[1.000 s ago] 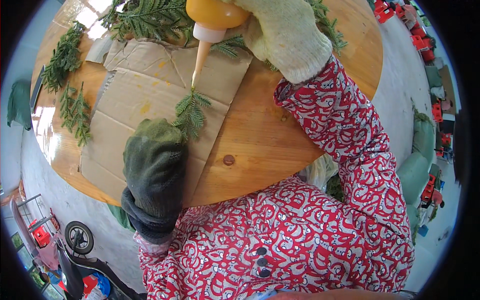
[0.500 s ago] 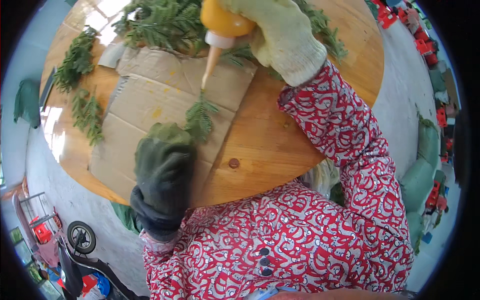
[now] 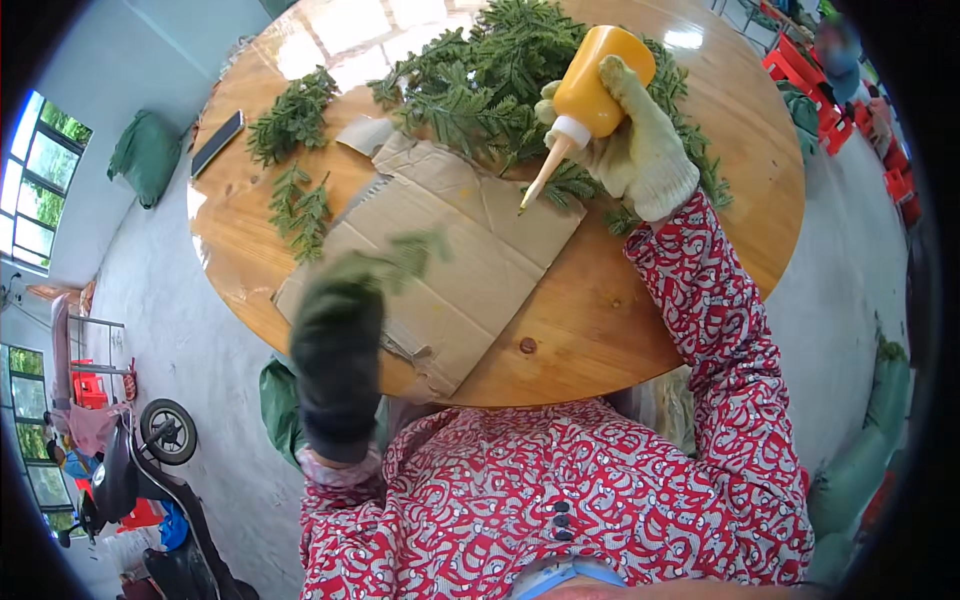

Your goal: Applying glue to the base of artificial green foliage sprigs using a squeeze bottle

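In a pale knit glove, my right hand (image 3: 645, 140) is closed round a yellow squeeze bottle (image 3: 603, 82) with a white collar and a long beige nozzle. The bottle tilts down, its tip above the far right part of a cardboard sheet (image 3: 470, 255). My left hand (image 3: 338, 340), in a dark green glove, is blurred by motion at the sheet's left near side. It grips a small green fir sprig (image 3: 413, 255), also smeared, whose leafy end points right, over the cardboard. Small yellow spots mark the cardboard.
A large heap of fir sprigs (image 3: 490, 80) lies at the back of the round wooden table (image 3: 590, 340). Smaller bunches (image 3: 292, 115) and loose sprigs (image 3: 300, 212) lie to the left, near a phone (image 3: 217, 143). A motorbike (image 3: 150, 490) stands on the floor at lower left.
The nozzle was at the sprig's stem end; now they are apart. My left hand with the sprig has swung left, and my right hand has drawn the bottle to the right. The view has shifted.
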A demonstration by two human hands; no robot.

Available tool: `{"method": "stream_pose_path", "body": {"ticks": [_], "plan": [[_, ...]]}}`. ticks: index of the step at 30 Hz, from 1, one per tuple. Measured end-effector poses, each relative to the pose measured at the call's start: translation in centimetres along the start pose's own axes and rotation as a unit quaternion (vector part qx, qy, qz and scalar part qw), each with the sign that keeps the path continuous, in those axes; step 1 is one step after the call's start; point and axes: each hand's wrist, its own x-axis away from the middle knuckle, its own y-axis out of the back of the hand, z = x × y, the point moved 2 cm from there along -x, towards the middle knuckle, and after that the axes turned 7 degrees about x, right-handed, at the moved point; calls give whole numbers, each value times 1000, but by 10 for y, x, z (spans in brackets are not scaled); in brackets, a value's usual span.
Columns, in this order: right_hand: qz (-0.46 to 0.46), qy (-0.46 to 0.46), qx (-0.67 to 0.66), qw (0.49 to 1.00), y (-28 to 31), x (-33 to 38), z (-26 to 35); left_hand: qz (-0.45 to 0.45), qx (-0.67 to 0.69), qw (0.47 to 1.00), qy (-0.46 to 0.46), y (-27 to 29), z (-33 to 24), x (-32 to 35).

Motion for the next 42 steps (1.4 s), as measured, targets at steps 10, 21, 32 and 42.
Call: {"method": "stream_pose_path", "body": {"ticks": [10, 21, 32, 42], "plan": [[16, 42, -36, 998, 1, -11, 15, 27, -650, 736, -186, 102, -4, -154], [8, 101, -154, 983, 27, -20, 24, 208, -220, 897, -321, -123, 4, -136], [15, 157, -174, 972, 24, -12, 53, 272, -302, 801, -440, -222, 16, -141], [24, 142, -162, 976, 28, -11, 47, 469, -452, 736, -184, -217, 13, -156]]}}
